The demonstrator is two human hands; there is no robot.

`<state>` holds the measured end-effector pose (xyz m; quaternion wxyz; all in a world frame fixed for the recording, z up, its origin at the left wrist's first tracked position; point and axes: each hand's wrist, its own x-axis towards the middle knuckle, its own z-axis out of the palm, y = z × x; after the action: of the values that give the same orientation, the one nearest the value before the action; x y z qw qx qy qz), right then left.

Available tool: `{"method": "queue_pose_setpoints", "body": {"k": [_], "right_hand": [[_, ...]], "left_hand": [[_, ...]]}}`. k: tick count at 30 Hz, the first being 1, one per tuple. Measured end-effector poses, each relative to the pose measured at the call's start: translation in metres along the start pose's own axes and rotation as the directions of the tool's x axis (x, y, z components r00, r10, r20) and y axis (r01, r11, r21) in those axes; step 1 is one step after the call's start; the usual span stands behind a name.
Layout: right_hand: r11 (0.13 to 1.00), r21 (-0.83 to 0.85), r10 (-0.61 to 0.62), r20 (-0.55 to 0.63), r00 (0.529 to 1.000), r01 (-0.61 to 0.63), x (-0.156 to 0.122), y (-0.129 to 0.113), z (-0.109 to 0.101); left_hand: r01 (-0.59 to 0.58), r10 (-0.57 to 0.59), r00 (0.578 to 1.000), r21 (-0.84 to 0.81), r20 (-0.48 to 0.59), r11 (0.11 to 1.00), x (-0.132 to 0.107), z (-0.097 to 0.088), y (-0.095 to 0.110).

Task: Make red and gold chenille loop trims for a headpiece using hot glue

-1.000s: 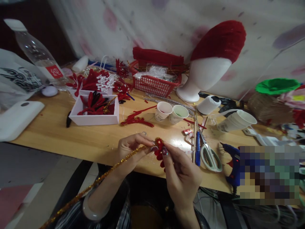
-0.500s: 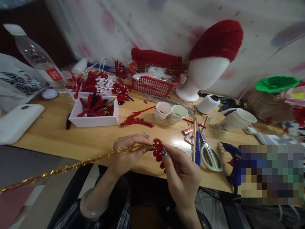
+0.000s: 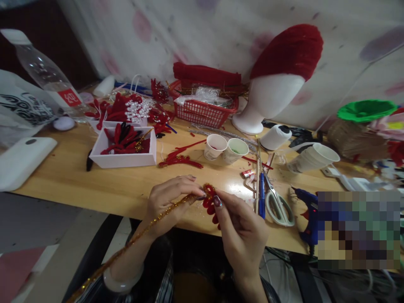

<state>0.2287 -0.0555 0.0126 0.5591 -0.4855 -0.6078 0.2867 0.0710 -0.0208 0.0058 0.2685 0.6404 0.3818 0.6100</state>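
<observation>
My left hand (image 3: 170,200) pinches a long gold tinsel pipe cleaner (image 3: 132,242) near its upper end; the rest trails down to the lower left past my wrist. My right hand (image 3: 241,229) pinches a small red pipe-cleaner ornament (image 3: 210,203) between thumb and forefinger. The gold end meets the top of the red piece between the two hands. Both hands hover over the front edge of the wooden table (image 3: 104,185).
Scissors (image 3: 277,204), a blue pen (image 3: 261,198) and a blue glue gun (image 3: 307,214) lie right of my hands. Two paper cups (image 3: 225,148), a white box of red pieces (image 3: 124,147), a red basket (image 3: 203,107), a foam head with a red cap (image 3: 277,80) and a bottle (image 3: 47,73) stand behind.
The free tail of the gold pipe cleaner swung out to the left half a second ago and now hangs down to the lower left again. Both hands stay in place.
</observation>
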Motion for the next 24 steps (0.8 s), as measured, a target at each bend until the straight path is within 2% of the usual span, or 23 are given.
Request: {"method": "queue_pose_setpoints", "body": {"k": [9,18,21,24], "right_hand": [[0.999,0.033,0.028,0.014,1.0,-0.028,0.002,0.0,-0.001],[0.999,0.041,0.007,0.007,1.0,-0.007,0.001,0.001,0.0],[0.999,0.038,-0.005,0.01,1.0,0.005,0.0,0.002,-0.002],[0.999,0.017,-0.036,0.026,0.999,0.035,0.0,0.005,-0.005]], "left_hand": [[-0.114,0.1,0.987,0.111,0.128,0.987,0.003,-0.007,0.001],[-0.163,0.157,0.986,0.098,0.06,0.982,0.001,0.0,0.002],[-0.052,0.051,0.994,0.002,0.098,0.999,0.002,-0.004,0.005],[0.191,-0.163,0.968,-0.134,0.19,0.972,0.001,-0.012,0.005]]}}
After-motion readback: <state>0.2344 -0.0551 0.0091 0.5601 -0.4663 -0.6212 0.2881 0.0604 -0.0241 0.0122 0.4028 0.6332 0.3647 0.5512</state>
